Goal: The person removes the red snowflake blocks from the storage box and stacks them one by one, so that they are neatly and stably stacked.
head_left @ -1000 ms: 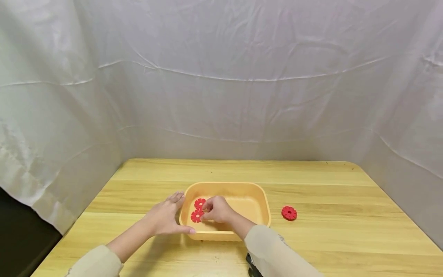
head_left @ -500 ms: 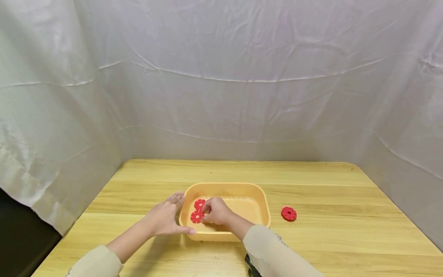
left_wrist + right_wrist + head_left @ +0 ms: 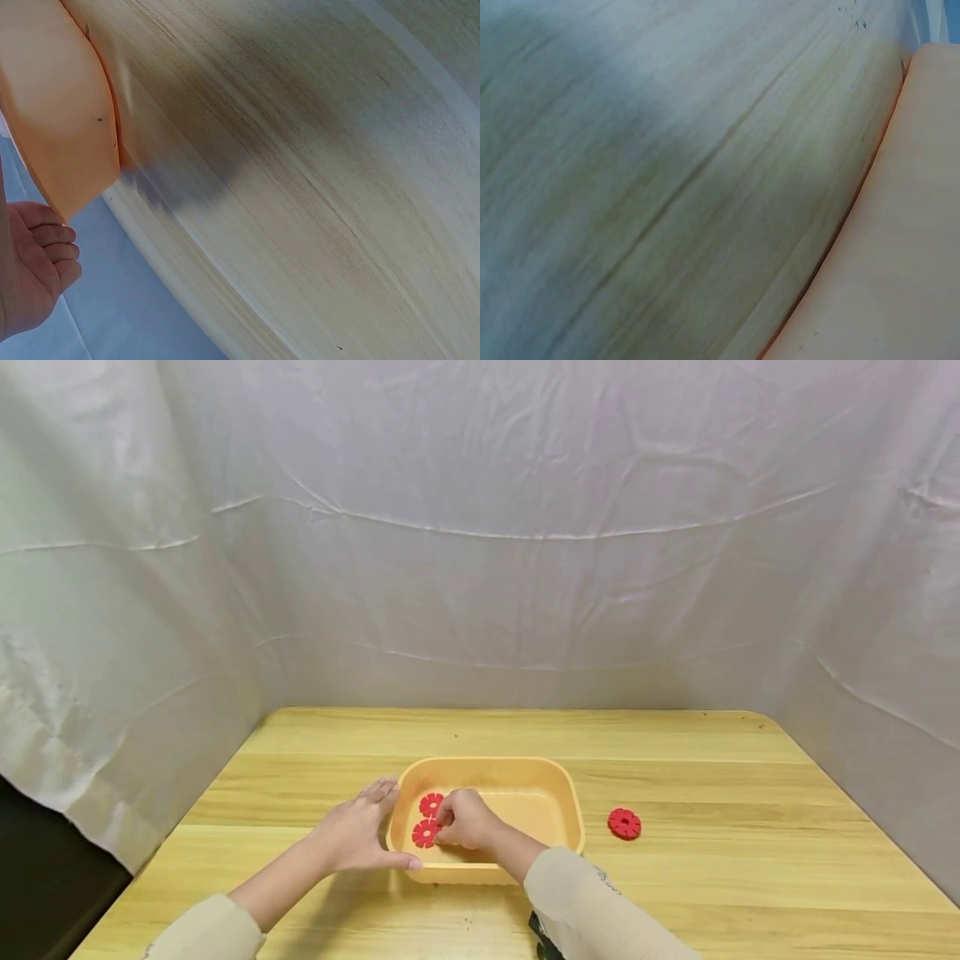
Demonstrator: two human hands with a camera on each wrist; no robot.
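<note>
In the head view a yellow-orange plastic tray [image 3: 525,762] stands on the table. My left hand [image 3: 356,835] holds its left end, thumb over the near rim and fingers along the left side. Curled fingers [image 3: 56,244] show by the tray's corner [image 3: 75,127] in the left wrist view. Inside the tray my right hand [image 3: 468,821] has thumb and index finger pinched at the right edge of a red notched interlocking disc [image 3: 424,835]. Just behind it lies a second red disc [image 3: 431,805]. My palm hides whatever is beneath. The right wrist view has only the tray wall [image 3: 907,225] and tabletop.
More red notched discs [image 3: 624,823], seemingly stacked, lie on the wooden table [image 3: 720,777] right of the tray. A black object [image 3: 543,935] shows partly beside my right sleeve. Pale cloth [image 3: 525,610] hangs behind and at both sides.
The nearer red disc has shifted very slightly toward me along with my right fingers. My left hand stays on the tray, and the view has tilted a little.
</note>
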